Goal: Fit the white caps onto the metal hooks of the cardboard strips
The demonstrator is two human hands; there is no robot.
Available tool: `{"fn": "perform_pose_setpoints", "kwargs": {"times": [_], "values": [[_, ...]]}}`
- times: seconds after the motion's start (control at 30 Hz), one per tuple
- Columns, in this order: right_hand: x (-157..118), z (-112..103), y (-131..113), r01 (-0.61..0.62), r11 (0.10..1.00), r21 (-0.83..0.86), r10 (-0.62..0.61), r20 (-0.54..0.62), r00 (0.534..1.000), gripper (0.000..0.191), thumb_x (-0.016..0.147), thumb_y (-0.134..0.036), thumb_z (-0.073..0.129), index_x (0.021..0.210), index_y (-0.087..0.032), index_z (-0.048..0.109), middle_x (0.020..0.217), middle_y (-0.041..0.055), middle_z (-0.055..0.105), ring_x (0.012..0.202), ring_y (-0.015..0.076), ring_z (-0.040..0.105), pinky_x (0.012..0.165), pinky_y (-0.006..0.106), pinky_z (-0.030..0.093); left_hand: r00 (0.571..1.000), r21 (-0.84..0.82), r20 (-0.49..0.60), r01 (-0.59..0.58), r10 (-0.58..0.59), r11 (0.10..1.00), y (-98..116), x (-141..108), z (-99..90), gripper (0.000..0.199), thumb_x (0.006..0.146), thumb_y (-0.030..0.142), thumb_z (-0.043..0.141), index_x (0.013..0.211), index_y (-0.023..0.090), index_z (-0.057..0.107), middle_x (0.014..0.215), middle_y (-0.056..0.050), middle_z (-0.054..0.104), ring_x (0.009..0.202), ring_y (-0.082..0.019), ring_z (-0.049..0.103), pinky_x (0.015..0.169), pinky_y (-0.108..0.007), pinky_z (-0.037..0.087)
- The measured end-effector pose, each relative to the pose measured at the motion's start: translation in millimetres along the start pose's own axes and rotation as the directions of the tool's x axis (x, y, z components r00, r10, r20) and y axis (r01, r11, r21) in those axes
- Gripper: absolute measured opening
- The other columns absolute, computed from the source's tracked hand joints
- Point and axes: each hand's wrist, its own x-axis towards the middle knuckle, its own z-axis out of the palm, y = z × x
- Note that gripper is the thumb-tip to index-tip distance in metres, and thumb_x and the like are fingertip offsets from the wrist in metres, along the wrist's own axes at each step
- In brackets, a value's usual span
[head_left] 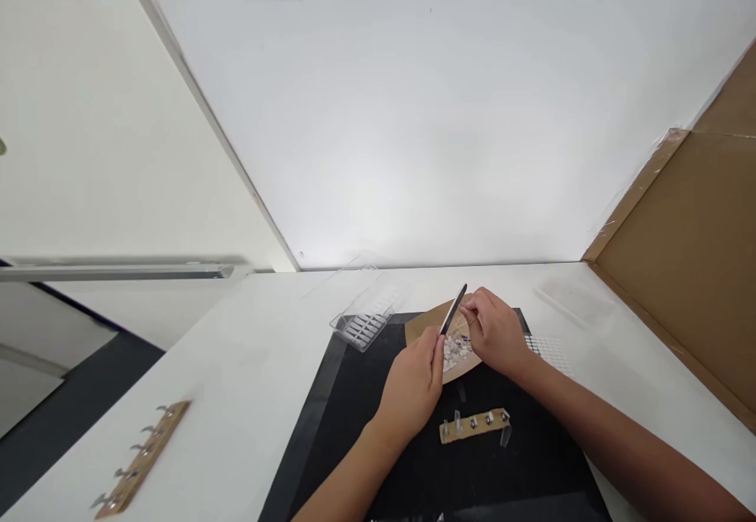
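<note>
My left hand [413, 384] is closed around the lower end of a nail file [453, 309], thin and dark with a pale edge, tilted up to the right. Close to its right side, my right hand [493, 329] has its fingers pinched together; whatever is between them is too small to make out. Beneath both hands lies a brown paper sheet [422, 325] with a heap of small whitish pieces [454, 351]. Nearer to me, a short cardboard strip [474, 425] carries several small stands, some with clear nail tips.
A black mat [378, 435] covers part of the white table [236, 380]. A clear compartment box [363, 325] stands open at the back left. Another cardboard strip [145, 459] with nail tips lies far left. At right are a white grid [549, 353], a clear lid [572, 301] and a cardboard panel [685, 254].
</note>
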Motion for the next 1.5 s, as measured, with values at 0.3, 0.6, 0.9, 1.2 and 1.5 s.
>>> {"fn": "perform_pose_setpoints", "kwargs": {"times": [0.3, 0.6, 0.9, 1.2, 1.5], "values": [[-8.8, 2.2, -8.4, -0.017, 0.994, 0.107, 0.014, 0.030, 0.999, 0.021, 0.108, -0.022, 0.050, 0.088, -0.025, 0.047, 0.083, 0.0021, 0.062, 0.077, 0.0199, 0.061, 0.069, 0.033, 0.047, 0.995, -0.072, 0.052, 0.086, -0.082, 0.994, -1.7, -0.2, -2.0, 0.031, 0.112, 0.039, 0.033, 0.091, 0.025, 0.050, 0.070, 0.002, 0.057, 0.059, -0.019, 0.059, 0.060, -0.029, 0.033], [-7.5, 6.2, -16.4, -0.064, 0.994, 0.089, 0.065, -0.013, 0.998, 0.021, 0.109, -0.025, 0.049, 0.088, -0.026, 0.047, 0.082, 0.0023, 0.061, 0.075, 0.0205, 0.060, 0.068, 0.033, 0.046, 0.993, -0.071, 0.038, 0.117, -0.115, 0.991, -2.0, 1.1, 0.6, 0.033, 0.112, 0.039, 0.034, 0.084, 0.025, 0.045, 0.064, 0.003, 0.050, 0.055, -0.018, 0.053, 0.058, -0.029, 0.029], [-9.6, -1.6, -13.7, -0.111, 0.992, 0.052, 0.112, -0.030, 0.993, 0.021, 0.109, -0.029, 0.050, 0.088, -0.025, 0.049, 0.079, 0.0004, 0.059, 0.071, 0.0188, 0.058, 0.067, 0.032, 0.043, 0.997, -0.082, 0.019, 0.071, -0.069, 0.994, 1.4, 0.0, 4.5, 0.034, 0.112, 0.039, 0.035, 0.084, 0.025, 0.047, 0.065, 0.004, 0.049, 0.053, -0.016, 0.052, 0.056, -0.029, 0.028], [-7.7, -3.6, -8.6, -0.065, 0.998, 0.017, 0.065, -0.004, 0.998, 0.021, 0.110, -0.029, 0.047, 0.089, -0.025, 0.050, 0.082, 0.0025, 0.063, 0.072, 0.0188, 0.060, 0.066, 0.032, 0.042, 0.999, -0.079, -0.008, 0.045, -0.046, 0.996, 0.6, -2.1, 5.9, 0.036, 0.111, 0.039, 0.037, 0.084, 0.024, 0.054, 0.067, 0.002, 0.057, 0.056, -0.016, 0.058, 0.057, -0.029, 0.032], [-10.7, 1.8, -13.2, 0.052, 0.999, 0.005, -0.052, 0.156, 0.986, 0.020, 0.106, -0.025, 0.050, 0.086, -0.025, 0.048, 0.078, 0.0021, 0.062, 0.070, 0.0197, 0.058, 0.063, 0.033, 0.040, 0.994, -0.114, 0.029, 0.104, -0.101, 0.988, -5.3, 0.2, 7.2, 0.038, 0.111, 0.042, 0.036, 0.081, 0.024, 0.052, 0.057, 0.004, 0.052, 0.049, -0.016, 0.057, 0.054, -0.027, 0.033]]}}
